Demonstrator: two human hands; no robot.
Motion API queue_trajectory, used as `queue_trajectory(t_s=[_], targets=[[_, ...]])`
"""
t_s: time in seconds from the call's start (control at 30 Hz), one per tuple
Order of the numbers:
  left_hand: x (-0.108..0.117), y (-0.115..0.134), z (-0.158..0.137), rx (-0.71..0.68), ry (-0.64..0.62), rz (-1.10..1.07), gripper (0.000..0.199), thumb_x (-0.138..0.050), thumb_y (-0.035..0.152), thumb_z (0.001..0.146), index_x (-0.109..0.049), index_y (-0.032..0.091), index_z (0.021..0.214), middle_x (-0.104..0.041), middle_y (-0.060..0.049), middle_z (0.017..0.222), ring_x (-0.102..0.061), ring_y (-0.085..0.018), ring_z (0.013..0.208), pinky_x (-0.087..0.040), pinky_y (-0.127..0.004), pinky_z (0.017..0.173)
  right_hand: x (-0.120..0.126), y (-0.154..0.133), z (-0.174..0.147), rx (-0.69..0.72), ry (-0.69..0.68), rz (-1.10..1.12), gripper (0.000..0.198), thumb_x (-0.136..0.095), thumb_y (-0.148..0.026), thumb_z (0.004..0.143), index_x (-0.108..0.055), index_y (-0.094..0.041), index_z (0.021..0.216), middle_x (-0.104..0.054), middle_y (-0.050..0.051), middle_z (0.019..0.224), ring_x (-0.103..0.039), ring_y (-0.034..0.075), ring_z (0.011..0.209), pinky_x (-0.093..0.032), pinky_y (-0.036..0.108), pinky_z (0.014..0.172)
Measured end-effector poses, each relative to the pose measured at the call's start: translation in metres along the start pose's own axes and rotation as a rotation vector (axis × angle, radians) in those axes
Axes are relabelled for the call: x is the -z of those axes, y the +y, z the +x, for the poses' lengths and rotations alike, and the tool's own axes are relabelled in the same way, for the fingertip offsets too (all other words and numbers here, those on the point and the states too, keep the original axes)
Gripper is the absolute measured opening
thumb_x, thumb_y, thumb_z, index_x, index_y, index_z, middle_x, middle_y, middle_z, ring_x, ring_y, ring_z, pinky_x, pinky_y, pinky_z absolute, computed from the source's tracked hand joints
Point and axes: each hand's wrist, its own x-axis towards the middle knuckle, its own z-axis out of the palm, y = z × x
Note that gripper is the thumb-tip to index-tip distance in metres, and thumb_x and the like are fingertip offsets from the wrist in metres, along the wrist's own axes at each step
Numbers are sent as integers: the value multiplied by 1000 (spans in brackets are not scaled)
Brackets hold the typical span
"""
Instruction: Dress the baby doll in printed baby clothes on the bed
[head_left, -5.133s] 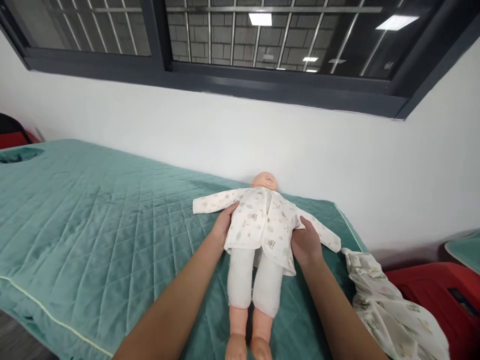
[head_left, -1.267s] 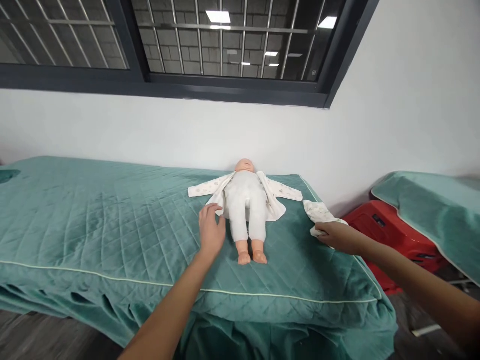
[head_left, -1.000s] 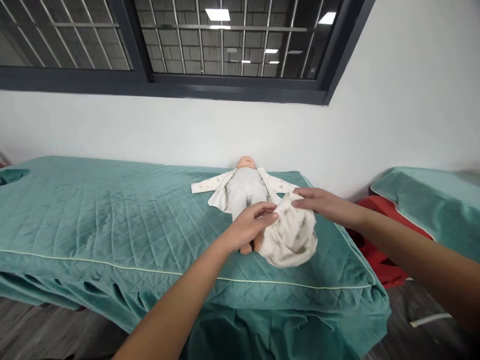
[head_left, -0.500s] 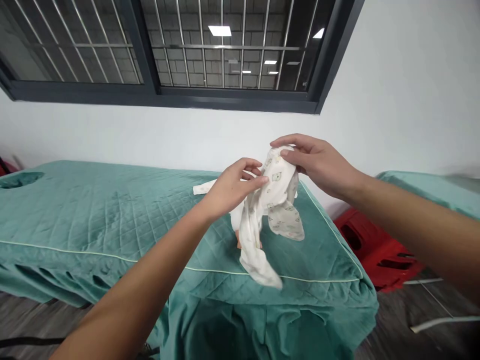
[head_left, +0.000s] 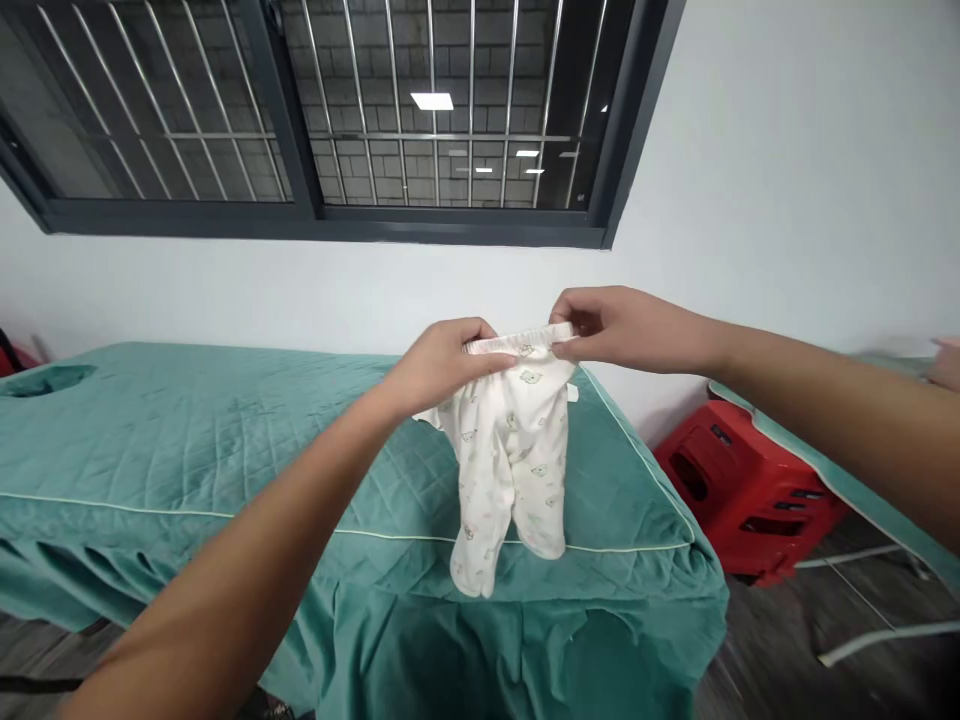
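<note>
Small white baby pants (head_left: 517, 440) with a printed pattern hang upright by their ribbed waistband, legs downward. My left hand (head_left: 450, 360) pinches the left end of the waistband, thumb in front. At the right end, my right hand (head_left: 611, 325) is closed on the waistband between thumb and fingers. Behind the pants, a bit of white cloth (head_left: 431, 415) shows on the bed; the rest of it is hidden. The green quilted bed cover (head_left: 300, 430) lies below both hands.
Red stacked plastic stools (head_left: 750, 490) stand on the floor right of the bed. Another green-covered bed (head_left: 810, 450) is at the right, with part of another person's hand (head_left: 946, 362) at the edge. A barred window (head_left: 450, 150) is in the white wall behind.
The pants were bunched and twisted; now they hang spread out with both legs showing. My left hand has taken hold of the waistband, and my right hand has shifted its grip there.
</note>
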Motion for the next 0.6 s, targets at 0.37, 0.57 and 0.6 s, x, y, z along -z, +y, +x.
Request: queue_trajectory(t_s=[0.37, 0.57, 0.6], targets=[[18, 18, -7, 56, 14, -539, 39, -69, 47, 83, -64, 16, 104, -67, -6, 85, -68, -22, 82, -57, -34, 74, -29, -32, 12, -82, 15, 562, 31, -83, -43, 74, -64, -19, 79, -64, 2, 78, -64, 18, 73, -51, 29, 62], [-22, -21, -19, 235, -441, -827, 53, -84, 36, 70, -65, 15, 115, -73, -13, 102, -70, -31, 102, -58, -43, 89, -66, 3, 29, -156, 203, 881, 39, -78, -49, 78, -51, -22, 76, -55, -4, 68, -54, 11, 58, -49, 24, 55], [-27, -31, -20, 270, -483, -843, 52, -85, 32, 69, -66, 15, 115, -73, -13, 105, -70, -31, 104, -57, -43, 91, -71, 12, 29, -195, 188, 910, 41, -79, -51, 77, -50, -22, 75, -55, -4, 66, -53, 11, 57, -49, 24, 54]])
